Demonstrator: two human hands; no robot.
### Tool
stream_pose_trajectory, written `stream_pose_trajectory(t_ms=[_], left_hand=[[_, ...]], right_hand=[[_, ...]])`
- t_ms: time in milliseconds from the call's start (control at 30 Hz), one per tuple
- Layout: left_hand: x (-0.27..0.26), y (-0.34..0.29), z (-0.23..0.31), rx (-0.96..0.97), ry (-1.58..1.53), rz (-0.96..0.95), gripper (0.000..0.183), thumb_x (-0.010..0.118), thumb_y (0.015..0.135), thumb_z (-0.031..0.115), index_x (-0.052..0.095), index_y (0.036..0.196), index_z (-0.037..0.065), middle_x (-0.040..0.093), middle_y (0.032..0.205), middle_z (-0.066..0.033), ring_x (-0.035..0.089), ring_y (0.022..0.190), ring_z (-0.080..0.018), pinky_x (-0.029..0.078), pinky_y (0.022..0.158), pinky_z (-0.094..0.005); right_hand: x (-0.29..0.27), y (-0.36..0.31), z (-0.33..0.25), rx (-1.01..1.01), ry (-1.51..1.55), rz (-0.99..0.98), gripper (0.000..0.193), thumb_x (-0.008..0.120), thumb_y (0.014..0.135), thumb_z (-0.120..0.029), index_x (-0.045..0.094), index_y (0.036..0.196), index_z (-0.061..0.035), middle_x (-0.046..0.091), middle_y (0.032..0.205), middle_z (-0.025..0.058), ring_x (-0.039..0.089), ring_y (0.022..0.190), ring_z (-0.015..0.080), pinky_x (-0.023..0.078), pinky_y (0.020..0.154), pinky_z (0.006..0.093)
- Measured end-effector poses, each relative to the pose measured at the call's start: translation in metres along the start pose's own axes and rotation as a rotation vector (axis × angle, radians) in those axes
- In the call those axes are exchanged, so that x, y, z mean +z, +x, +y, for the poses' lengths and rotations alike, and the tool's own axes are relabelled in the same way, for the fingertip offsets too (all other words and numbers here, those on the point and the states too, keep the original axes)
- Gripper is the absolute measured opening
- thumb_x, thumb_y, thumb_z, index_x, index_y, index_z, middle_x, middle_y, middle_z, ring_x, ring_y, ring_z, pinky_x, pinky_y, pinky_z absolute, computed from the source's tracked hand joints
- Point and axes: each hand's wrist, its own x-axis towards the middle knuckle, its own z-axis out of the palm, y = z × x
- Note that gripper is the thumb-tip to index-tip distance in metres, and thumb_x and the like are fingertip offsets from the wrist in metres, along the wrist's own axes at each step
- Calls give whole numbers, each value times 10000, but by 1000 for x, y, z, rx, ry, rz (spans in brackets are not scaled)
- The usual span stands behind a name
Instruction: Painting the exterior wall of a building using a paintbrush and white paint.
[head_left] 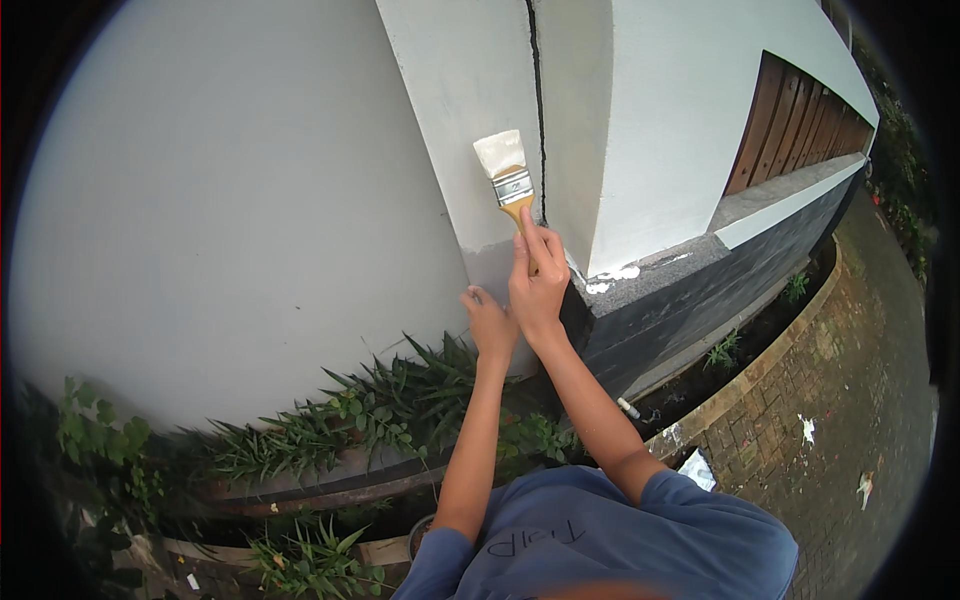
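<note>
- Head view: the step in hand looks like brushing white paint onto the narrow wall strip (pixel 478 75); the flat paintbrush (pixel 515 195) is over the strip, nearer its right edge, bristles up and coated white.
- The right hand (pixel 541 288) is closed around the brush's yellow handle.
- The left hand (pixel 491 322) is beside it near the strip's lower left edge, fingers curled; I cannot tell whether it grips or touches anything.
- The next move probably calls for a steady stroke toward the greyer patch (pixel 490 262) at the strip's lower end, clear of the dark gap (pixel 537 85) along its right edge.
- White smears (pixel 613 279) mark the granite ledge (pixel 655 283) to the right.
- Spiky plants (pixel 400 390) crowd the wall's foot, limiting standing room.
</note>
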Motion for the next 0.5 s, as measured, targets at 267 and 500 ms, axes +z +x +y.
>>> stream_pose_trajectory(t_ms=[267, 500], left_hand=[[3, 1, -1, -30, 15, -47, 637, 599, 751, 74, 294, 1238, -200, 345, 1185, -295, 513, 987, -442, 456, 830, -417], [-4, 4, 0, -4, 12, -37, 626, 593, 755, 81, 306, 1235, -199, 351, 1184, -288, 516, 987, -430, 462, 823, -417]], right_hand=[[14, 32, 7, 6, -44, -30, 403, 513, 886, -25, 518, 1275, -130, 509, 770, 96, 498, 629, 179, 435, 596, 289], [-15, -33, 29, 210, -85, -228, 422, 499, 884, -15, 490, 1292, -122, 488, 737, 117, 489, 603, 199, 424, 583, 301]])
